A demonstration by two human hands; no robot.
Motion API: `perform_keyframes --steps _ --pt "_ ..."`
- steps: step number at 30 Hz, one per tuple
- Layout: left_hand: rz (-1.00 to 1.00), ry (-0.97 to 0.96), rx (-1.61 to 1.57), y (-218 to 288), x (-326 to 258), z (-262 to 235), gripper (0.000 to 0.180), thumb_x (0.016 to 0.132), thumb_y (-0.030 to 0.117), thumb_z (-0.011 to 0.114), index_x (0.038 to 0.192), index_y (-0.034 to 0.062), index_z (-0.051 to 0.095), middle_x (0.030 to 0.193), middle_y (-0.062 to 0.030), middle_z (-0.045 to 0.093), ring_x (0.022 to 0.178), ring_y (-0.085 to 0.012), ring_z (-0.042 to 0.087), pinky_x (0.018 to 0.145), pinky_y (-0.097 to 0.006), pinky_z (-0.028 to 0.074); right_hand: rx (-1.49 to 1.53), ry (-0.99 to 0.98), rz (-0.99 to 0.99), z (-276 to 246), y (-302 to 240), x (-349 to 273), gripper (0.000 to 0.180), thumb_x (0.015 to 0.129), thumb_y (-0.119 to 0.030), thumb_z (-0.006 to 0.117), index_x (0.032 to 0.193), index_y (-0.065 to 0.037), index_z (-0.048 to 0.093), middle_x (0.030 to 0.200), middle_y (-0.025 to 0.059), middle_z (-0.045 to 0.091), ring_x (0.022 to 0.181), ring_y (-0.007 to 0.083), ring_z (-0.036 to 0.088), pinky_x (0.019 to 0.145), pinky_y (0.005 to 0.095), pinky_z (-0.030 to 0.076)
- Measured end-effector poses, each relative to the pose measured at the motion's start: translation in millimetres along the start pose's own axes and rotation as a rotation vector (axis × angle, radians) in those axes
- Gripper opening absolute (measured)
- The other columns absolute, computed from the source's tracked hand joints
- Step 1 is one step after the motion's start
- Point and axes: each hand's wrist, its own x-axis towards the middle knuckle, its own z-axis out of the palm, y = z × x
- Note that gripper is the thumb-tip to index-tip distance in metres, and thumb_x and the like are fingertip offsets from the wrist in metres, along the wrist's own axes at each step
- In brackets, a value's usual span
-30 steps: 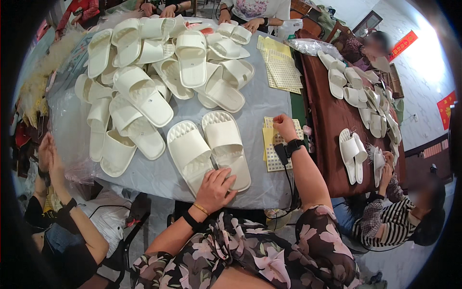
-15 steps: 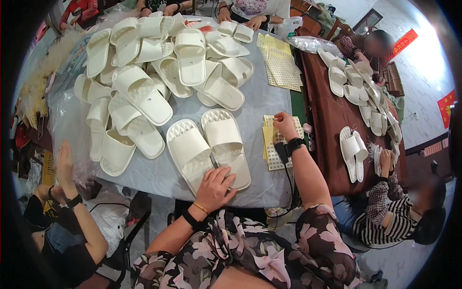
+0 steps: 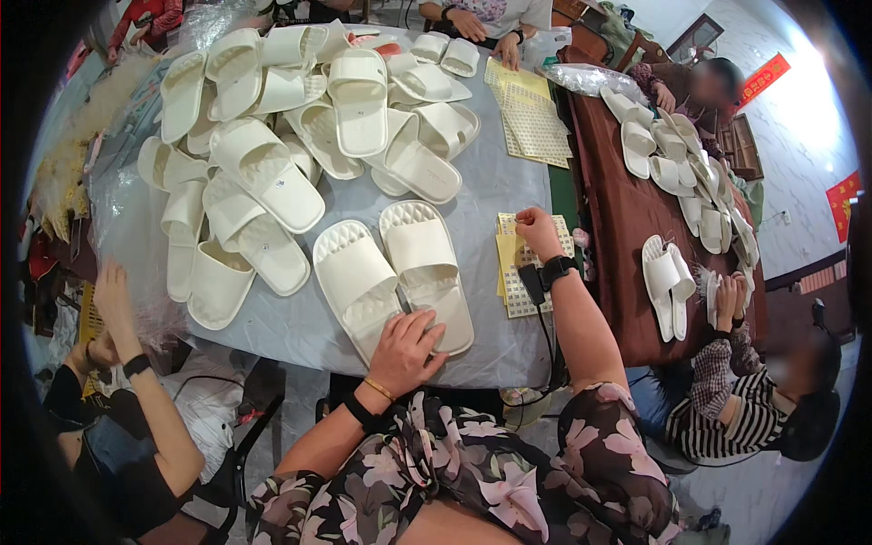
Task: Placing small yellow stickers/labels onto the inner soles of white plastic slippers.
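Note:
Two white slippers lie side by side before me, toes pointing away: a left one (image 3: pixel 357 283) and a right one (image 3: pixel 425 252). My left hand (image 3: pixel 405 351) rests across their heel ends with its fingers stretched out, covering part of the left slipper's heel. To their right, small printed labels cover a pale yellow sticker sheet (image 3: pixel 522 302). Over that sheet's upper part is my right hand (image 3: pixel 540 234), thumb and forefinger pinched together; whatever is between the fingertips is too small to make out. A dark watch-like band with a cable sits on my right wrist.
A heap of white slippers (image 3: pixel 282 182) fills the table's far left. More sticker sheets (image 3: pixel 527 118) lie at its far right. On a brown-covered table (image 3: pixel 604 272) to the right are more slippers (image 3: pixel 668 286). Several people work around both tables; one person's arm (image 3: pixel 159 409) is at left.
My hands and the two slippers stay almost in place. Across the table, a person's hand has moved toward the far sticker sheets. At left, the person's raised hand has shifted slightly left and lower.

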Motion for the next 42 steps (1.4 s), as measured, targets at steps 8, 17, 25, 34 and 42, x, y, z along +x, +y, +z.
perform_keyframes --steps 8,17,25,34,42 --pt "0.002 0.001 -0.008 -1 -1 0 0.043 0.079 0.033 0.071 0.115 0.0096 0.062 0.127 -0.0112 0.058 0.121 -0.0276 0.052 0.105 -0.043 0.035 -0.046 0.011 0.018 2 3 0 0.017 0.077 -0.007 0.069 0.092 -0.001 0.067 0.081 0.0102 0.067 0.077 0.0227 0.066 0.072 0.0328 0.052" --pt "0.004 -0.001 -0.020 -3 0 1 0.043 0.080 0.032 0.071 0.115 0.0096 0.062 0.127 -0.0119 0.058 0.121 -0.0282 0.052 0.105 -0.043 0.035 0.007 -0.026 -0.003 0 8 4 0.018 0.076 -0.007 0.070 0.092 0.000 0.066 0.078 0.0096 0.066 0.073 0.0204 0.064 0.069 0.0314 0.051" --pt "0.005 0.013 -0.016 -1 -3 0 0.043 0.080 0.032 0.071 0.115 0.0089 0.062 0.127 -0.0119 0.058 0.121 -0.0288 0.052 0.105 -0.043 0.035 0.094 -0.087 -0.001 -10 0 -4 0.021 0.074 -0.006 0.070 0.093 0.002 0.065 0.082 0.0084 0.066 0.077 0.0178 0.063 0.070 0.0299 0.050" --pt "0.030 0.041 -0.029 -3 -3 0 0.043 0.079 0.031 0.072 0.114 0.0074 0.062 0.125 -0.0135 0.058 0.119 -0.0302 0.052 0.104 -0.044 0.036 0.273 -0.107 0.021 -44 -52 -42 0.016 0.081 -0.009 0.069 0.094 0.000 0.063 0.080 -0.0005 0.059 0.072 0.0073 0.054 0.064 0.0233 0.043" --pt "0.031 0.057 -0.045 -5 -4 3 0.045 0.077 0.029 0.072 0.115 0.0062 0.061 0.125 -0.0137 0.057 0.121 -0.0292 0.050 0.106 -0.044 0.035 0.210 -0.331 -0.049 8 -105 -131 0.015 0.085 -0.011 0.068 0.092 0.002 0.065 0.079 0.0053 0.066 0.073 0.0109 0.060 0.067 0.0258 0.048"
